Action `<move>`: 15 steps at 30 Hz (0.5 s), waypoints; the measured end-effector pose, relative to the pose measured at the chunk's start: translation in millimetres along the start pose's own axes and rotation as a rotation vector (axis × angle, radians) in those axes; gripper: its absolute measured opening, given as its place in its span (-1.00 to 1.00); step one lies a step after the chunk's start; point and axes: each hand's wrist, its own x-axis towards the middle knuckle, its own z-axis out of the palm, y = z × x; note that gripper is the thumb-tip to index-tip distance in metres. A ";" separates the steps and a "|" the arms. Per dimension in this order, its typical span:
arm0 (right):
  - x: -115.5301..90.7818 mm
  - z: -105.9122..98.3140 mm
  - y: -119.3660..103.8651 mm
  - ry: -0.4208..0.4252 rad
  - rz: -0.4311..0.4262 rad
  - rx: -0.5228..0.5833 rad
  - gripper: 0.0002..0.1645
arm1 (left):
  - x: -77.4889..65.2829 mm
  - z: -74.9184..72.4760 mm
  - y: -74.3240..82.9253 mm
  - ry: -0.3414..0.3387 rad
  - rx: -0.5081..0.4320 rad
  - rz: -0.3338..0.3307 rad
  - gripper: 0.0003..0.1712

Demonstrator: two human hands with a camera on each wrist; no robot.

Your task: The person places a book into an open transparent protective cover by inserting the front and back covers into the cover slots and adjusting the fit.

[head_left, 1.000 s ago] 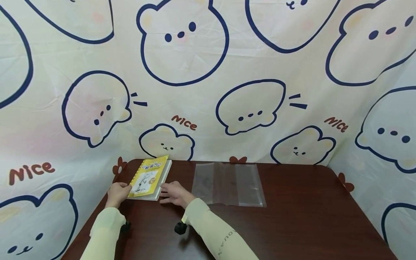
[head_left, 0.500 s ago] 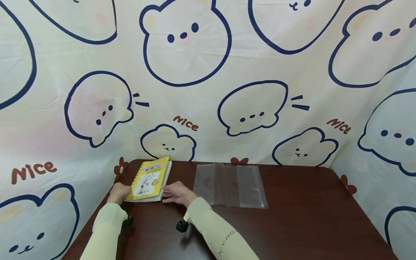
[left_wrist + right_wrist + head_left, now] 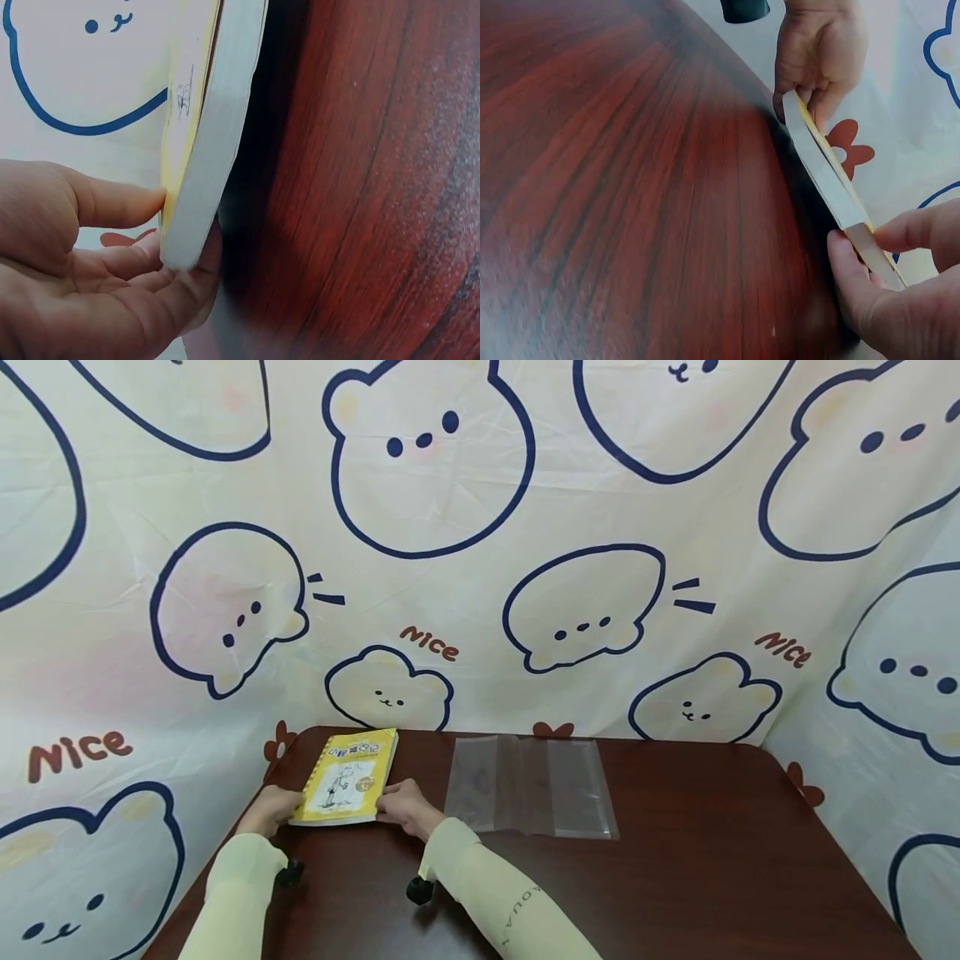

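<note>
A yellow paperback book (image 3: 347,777) with a cartoon drawing on its front lies at the table's back left corner, its near edge toward me. My left hand (image 3: 270,810) grips its left side; in the left wrist view the thumb (image 3: 127,204) presses on the cover and the fingers curl beneath. At the near right corner my right hand (image 3: 408,806) pinches the book, thumb on top and fingers below, as the right wrist view shows. That view also has the white page block (image 3: 825,176) raised slightly off the wood. Right of the book lies a clear plastic book cover (image 3: 525,787), spread flat.
The dark brown wooden table (image 3: 697,860) has rounded back corners. Behind and beside it hangs a pale cloth (image 3: 480,510) printed with bear outlines. A small black device (image 3: 420,890) sits under the right wrist.
The front cover, lifted at its right edge before, now lies down on the pages. My right hand has gone from spread fingers beside the book to pinching its near right corner.
</note>
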 end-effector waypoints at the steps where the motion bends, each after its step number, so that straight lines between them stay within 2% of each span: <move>1: 0.5 -1.2 1.1 -0.002 -0.004 -0.002 -0.52 | 3.4 -4.6 -3.0 -0.041 -0.020 0.030 -0.33; 4: 2.1 -4.9 3.9 -0.019 -0.016 0.003 -0.51 | 10.9 -15.0 -8.6 -0.168 -0.020 0.110 -0.17; 6: 3.4 -6.5 4.3 -0.033 -0.024 -0.005 -0.53 | 10.2 -16.9 -9.2 -0.188 -0.008 0.125 -0.14; 8: 4.7 -7.8 4.3 -0.043 -0.031 -0.026 -0.58 | 10.4 -16.0 -8.8 -0.152 0.004 0.106 -0.18; 13: 6.1 -11.2 3.1 -0.045 -0.058 -0.073 -0.74 | 14.3 -8.2 -8.2 0.044 -0.009 0.012 -0.36; 15: 6.0 -12.9 2.1 -0.039 -0.065 -0.066 -0.74 | 17.9 -6.1 -10.2 0.110 -0.019 0.004 -0.37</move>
